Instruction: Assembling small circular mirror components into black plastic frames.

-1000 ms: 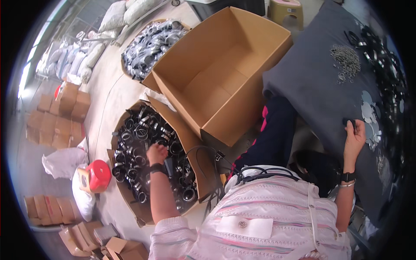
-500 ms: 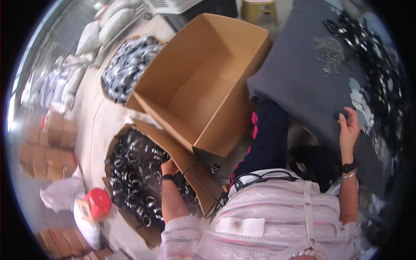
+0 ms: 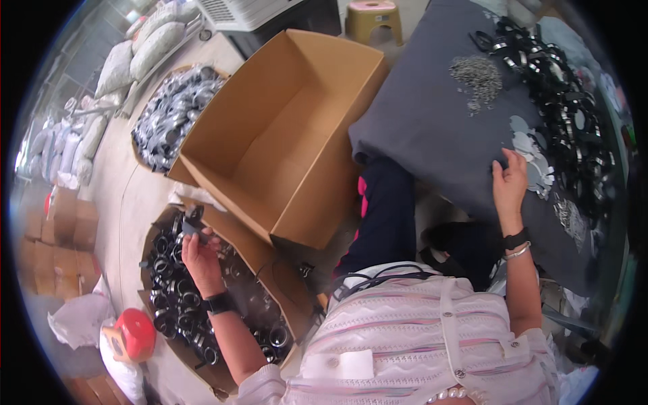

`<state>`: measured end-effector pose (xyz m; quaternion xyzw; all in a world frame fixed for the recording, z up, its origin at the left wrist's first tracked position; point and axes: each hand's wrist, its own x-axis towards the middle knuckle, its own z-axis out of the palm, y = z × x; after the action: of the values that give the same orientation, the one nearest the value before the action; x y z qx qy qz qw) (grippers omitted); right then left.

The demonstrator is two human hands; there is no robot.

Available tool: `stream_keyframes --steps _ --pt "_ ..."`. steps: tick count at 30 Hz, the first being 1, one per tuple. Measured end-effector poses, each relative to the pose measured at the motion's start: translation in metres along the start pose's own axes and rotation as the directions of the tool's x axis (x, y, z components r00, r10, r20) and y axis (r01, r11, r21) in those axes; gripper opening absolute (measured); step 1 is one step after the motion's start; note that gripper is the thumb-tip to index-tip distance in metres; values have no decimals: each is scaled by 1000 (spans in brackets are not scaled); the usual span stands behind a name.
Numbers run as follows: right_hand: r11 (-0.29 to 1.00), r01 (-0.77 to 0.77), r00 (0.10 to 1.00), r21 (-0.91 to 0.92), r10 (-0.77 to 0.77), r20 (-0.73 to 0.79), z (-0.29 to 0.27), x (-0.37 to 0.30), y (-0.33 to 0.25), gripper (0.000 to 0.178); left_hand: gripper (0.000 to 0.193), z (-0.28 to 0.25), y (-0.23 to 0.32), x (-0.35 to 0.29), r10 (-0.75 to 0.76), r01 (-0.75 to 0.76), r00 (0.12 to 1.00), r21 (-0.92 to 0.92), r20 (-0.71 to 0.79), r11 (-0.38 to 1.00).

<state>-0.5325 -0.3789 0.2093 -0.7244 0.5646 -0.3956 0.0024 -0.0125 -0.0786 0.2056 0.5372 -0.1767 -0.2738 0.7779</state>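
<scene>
Over the low open carton [image 3: 270, 260] on the left, my left hand [image 3: 201, 263] pinches a small dark piece [image 3: 194, 229]. Several black rings with shiny metal bands [image 3: 177, 297] fill that carton below it. My right hand [image 3: 509, 192] is over the grey cloth-covered table [image 3: 425, 128], its thumb and fingers curled around a small black piece [image 3: 501, 159], mostly hidden. Beside those fingers lies a pile of thin grey-white flat pieces [image 3: 533, 158]. Farther up is a heap of small metal parts [image 3: 478, 77].
A large cardboard box [image 3: 270, 155] stands open ahead of me. Behind it is a carton of grey-black parts [image 3: 172, 115]. Black banded rings [image 3: 567, 115] line the table's right side. A red container [image 3: 137, 334], a stool [image 3: 372, 23] and stacked cartons [image 3: 64, 256] stand around.
My left hand has risen from inside the low carton and moved left and away from me, now with a dark piece in its fingers. My right hand stays by the flat pieces; the whole view has shifted.
</scene>
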Motion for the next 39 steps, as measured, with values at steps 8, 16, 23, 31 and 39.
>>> stream_keyframes --steps 8,16,23,31,39 --pt "794 17 903 607 -272 332 -15 2 -97 10 4 245 -10 -19 -193 42 678 225 709 973" --pt "676 -308 931 670 70 358 -9 0 -102 20 4 357 -94 -60 -255 -107 330 304 909 947" --pt "729 -339 916 595 111 386 7 1 -61 13 32 398 -109 -65 -163 24 513 176 842 984" --pt "920 -131 934 369 -10 356 0 1 -45 16 45 412 -138 -61 -214 25 381 221 900 975" --pt "840 123 987 -528 -51 150 -88 21 19 12 43 408 -147 -58 -169 95 468 140 867 986"
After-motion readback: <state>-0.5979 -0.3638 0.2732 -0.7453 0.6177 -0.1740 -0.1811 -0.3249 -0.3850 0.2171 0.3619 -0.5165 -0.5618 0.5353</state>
